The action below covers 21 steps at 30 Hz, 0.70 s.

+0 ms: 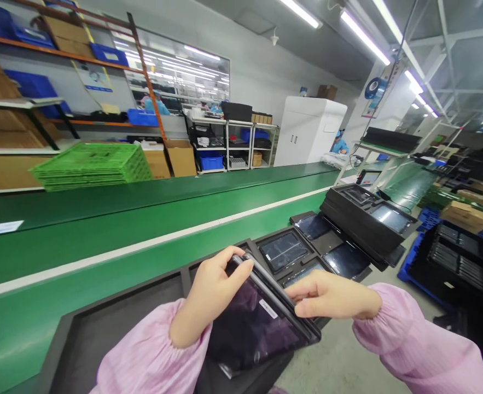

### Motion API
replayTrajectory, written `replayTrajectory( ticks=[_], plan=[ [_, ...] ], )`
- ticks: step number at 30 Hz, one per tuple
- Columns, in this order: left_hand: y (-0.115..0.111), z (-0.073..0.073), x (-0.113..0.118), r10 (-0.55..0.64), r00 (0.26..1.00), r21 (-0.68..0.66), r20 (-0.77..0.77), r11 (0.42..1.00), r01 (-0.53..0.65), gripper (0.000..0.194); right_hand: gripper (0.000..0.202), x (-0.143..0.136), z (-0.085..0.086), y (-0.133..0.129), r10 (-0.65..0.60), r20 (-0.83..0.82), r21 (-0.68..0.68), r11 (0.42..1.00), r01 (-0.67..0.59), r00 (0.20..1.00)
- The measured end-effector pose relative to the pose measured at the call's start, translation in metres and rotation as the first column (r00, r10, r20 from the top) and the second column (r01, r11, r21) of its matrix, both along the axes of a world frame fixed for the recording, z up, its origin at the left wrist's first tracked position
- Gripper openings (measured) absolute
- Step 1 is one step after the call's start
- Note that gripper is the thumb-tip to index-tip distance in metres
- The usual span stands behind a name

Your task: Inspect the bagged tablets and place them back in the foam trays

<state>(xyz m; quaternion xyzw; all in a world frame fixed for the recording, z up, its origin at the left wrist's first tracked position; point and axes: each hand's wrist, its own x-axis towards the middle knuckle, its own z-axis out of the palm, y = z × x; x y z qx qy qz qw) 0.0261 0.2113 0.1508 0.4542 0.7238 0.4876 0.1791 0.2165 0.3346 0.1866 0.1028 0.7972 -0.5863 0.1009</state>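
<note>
Two or more dark tablets (257,323) are held together, tilted, above a black foam tray (118,317). My left hand (220,284) grips their upper left corner, thumb on the near screen and fingers behind. At the right edge of the tablets is my right hand (327,295), its fingertips closed against the edge of the bundle. A small white label shows on the near screen. Just beyond, another tablet (284,250) in clear film lies in a tray compartment, and one more is partly hidden behind my right hand.
A green conveyor belt (208,241) with a white stripe runs beyond the trays. Stacked black foam trays (364,219) with tablets stand to the right. Green crates (93,164) sit past the belt; black trays on a blue pallet (413,262) are at far right. A co-worker (339,143) is farther back.
</note>
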Motion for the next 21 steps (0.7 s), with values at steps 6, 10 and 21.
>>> replayTrajectory(
  ticks=[6, 10, 21],
  plan=[
    [0.002, -0.007, 0.001, -0.004, 0.999, 0.051, -0.038, 0.999, 0.006, 0.029, 0.032, -0.005, -0.005, 0.002, -0.103, 0.087, -0.123, 0.986, 0.113, 0.991],
    [0.003, -0.012, -0.002, 0.009, 0.999, 0.064, -0.046, 0.998, -0.006, 0.030, 0.030, -0.007, -0.010, 0.003, -0.121, 0.157, -0.305, 0.938, 0.165, 0.980],
    [0.008, -0.025, -0.003, 0.029, 0.984, 0.136, -0.174, 0.991, -0.005, 0.029, 0.031, -0.010, -0.013, -0.001, -0.262, 0.244, -0.329, 0.883, 0.334, 0.934]
  ],
)
